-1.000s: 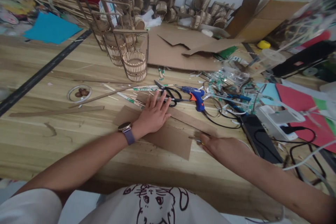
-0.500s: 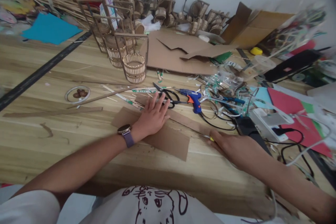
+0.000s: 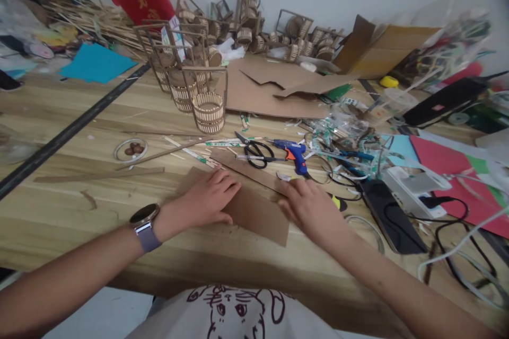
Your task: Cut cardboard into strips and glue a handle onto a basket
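Plain brown is shown by the cardboard piece (image 3: 260, 217). The knife handle (image 3: 339, 202) is coloured black and yellow, the glue gun (image 3: 292, 147) blue and orange. The front basket (image 3: 209, 115) is striped pale and brown; the whitish shirt (image 3: 178, 320) is printed with dark lines.

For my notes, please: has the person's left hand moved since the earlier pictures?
Yes: against the black scissors, the left hand has moved left and lower in view.

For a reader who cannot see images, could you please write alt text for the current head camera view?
A person's left hand and right hand, which partly hides a yellow-and-black cutter, are at brown cardboard on a wooden table. Beyond lie black scissors and a blue glue gun; small slatted buckets with tall handles stand behind.
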The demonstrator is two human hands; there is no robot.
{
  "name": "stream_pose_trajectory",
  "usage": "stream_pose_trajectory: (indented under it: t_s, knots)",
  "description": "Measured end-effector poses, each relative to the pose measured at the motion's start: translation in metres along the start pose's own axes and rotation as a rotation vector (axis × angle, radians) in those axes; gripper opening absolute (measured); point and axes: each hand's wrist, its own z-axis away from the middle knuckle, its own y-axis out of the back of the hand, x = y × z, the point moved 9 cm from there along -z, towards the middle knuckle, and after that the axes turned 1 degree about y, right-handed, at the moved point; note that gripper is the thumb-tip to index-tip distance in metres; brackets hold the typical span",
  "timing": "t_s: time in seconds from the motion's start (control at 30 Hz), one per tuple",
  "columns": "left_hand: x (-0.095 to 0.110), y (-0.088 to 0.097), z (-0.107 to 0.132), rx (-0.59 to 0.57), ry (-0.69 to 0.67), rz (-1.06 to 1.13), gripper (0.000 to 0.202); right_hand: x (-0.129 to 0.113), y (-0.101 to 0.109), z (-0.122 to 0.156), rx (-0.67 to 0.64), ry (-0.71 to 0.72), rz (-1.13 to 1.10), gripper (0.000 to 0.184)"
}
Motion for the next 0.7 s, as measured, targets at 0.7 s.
stream_pose_trajectory:
  t_s: [0.7]
  knots:
    - [0.051, -0.002, 0.047, 0.26, -0.082, -0.025, 0.025, -0.038, -0.012, 0.059, 0.243, 0.149, -0.66, 0.02]
